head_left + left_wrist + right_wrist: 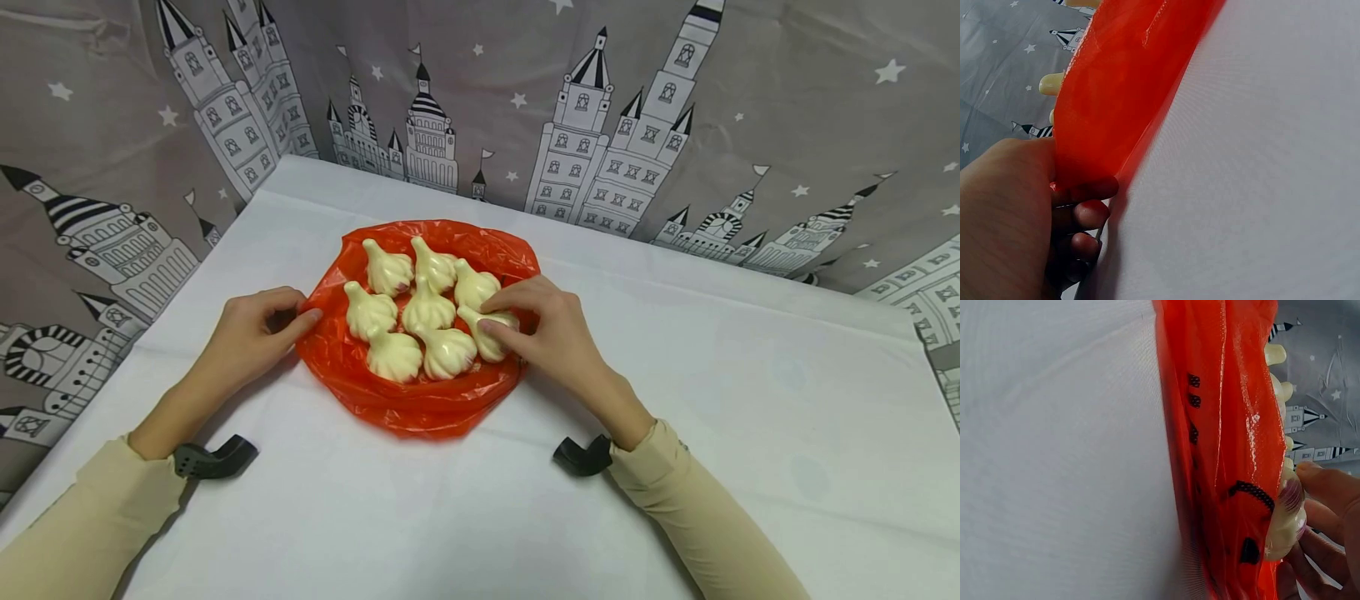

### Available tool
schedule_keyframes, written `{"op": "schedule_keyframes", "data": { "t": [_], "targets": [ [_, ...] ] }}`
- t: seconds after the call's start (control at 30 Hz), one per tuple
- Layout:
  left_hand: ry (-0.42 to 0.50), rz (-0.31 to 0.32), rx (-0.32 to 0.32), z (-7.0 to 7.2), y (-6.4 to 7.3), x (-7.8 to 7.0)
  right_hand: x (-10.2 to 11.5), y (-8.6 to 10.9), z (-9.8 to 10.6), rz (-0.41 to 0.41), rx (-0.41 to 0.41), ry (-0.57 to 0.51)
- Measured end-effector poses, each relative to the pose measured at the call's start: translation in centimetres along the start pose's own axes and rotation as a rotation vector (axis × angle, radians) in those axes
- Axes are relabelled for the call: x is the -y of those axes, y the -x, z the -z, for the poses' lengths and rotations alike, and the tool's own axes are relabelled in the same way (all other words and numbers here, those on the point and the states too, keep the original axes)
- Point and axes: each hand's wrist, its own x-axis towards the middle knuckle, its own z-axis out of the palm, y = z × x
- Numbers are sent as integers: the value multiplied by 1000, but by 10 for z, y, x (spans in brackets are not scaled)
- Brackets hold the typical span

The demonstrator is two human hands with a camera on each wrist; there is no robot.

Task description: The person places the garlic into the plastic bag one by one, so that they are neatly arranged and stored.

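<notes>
Several pale garlic bulbs (427,308) lie grouped inside a red plastic bag (420,417) whose mouth is spread wide on the white table. At the bag's left rim, my left hand (255,329) pinches the plastic between thumb and fingers; the left wrist view shows the red film (1116,94) running up from those fingers. My right hand (551,325) reaches over the right rim and grips the rightmost garlic bulb (487,337) between thumb and fingers. Seen from the right wrist, that bulb (1285,519) has purple streaks and sits at the bag's edge.
The white tablecloth (735,400) extends around the bag. Behind it hangs a grey curtain (480,100) printed with castles and stars. A black curved wrist mount (217,458) sticks out from the left cuff, and another black mount (583,456) from the right.
</notes>
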Motion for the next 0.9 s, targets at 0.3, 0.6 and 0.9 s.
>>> {"op": "schedule_keyframes", "data": {
  "t": [0.3, 0.6, 0.9],
  "targets": [
    [-3, -3, -1, 1, -1, -1, -1, -1, 3, 17, -96, -37],
    [3, 2, 2, 3, -1, -2, -3, -1, 6, -15, -127, -40],
    [2, -25, -15, 0, 0, 0, -6, 3, 16, -89, -218, 39]
  ]
}}
